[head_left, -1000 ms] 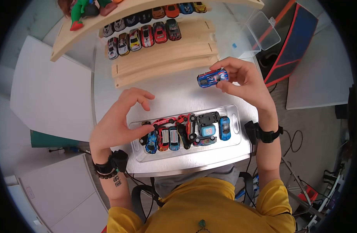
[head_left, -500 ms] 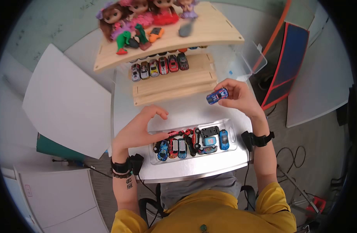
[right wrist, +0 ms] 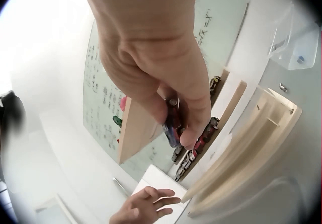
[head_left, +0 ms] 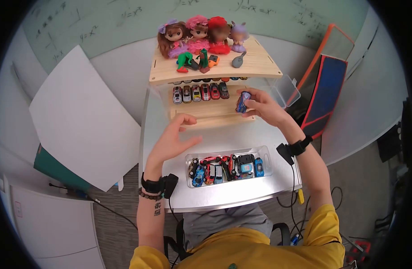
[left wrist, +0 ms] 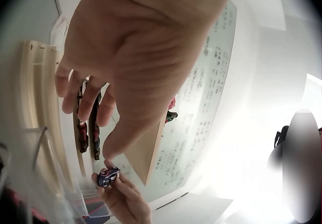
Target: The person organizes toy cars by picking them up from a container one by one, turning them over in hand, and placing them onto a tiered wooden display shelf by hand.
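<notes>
Between the thumb and fingers of my right hand (head_left: 266, 109) is a blue toy car (head_left: 243, 102), pinched with its nose tilted. It is held at the right end of the wooden tiered rack (head_left: 201, 109), beside a row of toy cars (head_left: 205, 92) on an upper step. In the right wrist view the same car shows partly behind the fingers. My left hand (head_left: 171, 140) hovers in front of the rack with fingers loosely bent and nothing in them. Below both hands, a clear plastic tray (head_left: 267, 158) holds several jumbled toy cars (head_left: 218, 173).
A wooden top shelf (head_left: 163, 71) overhangs the rack, carrying dolls (head_left: 198, 38) and small clay-like figures (head_left: 203, 60). To its right stands a clear plastic box (head_left: 286, 92) with a raised lid. The tray sits near the front of the metal-topped table (head_left: 241, 195).
The right hand has carried the blue car forward to the rack and turned it more upright. The left hand has moved away from the tray. The head view has tilted up, showing the dolls.
</notes>
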Available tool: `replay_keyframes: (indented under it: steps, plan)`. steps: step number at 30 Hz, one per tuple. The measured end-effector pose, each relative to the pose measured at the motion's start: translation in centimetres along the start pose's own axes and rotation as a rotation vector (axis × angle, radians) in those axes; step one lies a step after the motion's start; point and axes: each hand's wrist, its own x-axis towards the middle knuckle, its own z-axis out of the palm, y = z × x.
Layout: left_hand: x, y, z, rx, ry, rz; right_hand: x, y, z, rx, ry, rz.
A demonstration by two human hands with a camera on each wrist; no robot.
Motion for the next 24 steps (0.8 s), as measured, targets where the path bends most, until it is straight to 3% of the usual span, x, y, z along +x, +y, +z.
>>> replay_keyframes:
  steps: [7,19,24]
  plan:
    - [0.2,-0.2,0.1,0.027,0.139,0.052,3.6,0.8,-0.7,-0.145,0.113,0.171]
    - [0.5,-0.4,0.3,0.019,0.198,-0.012,4.8,2.2,-0.7,0.086,0.194,0.175]
    - [0.5,-0.2,0.3,0.019,0.19,-0.02,5.0,2.4,-1.3,-0.062,0.117,0.104]
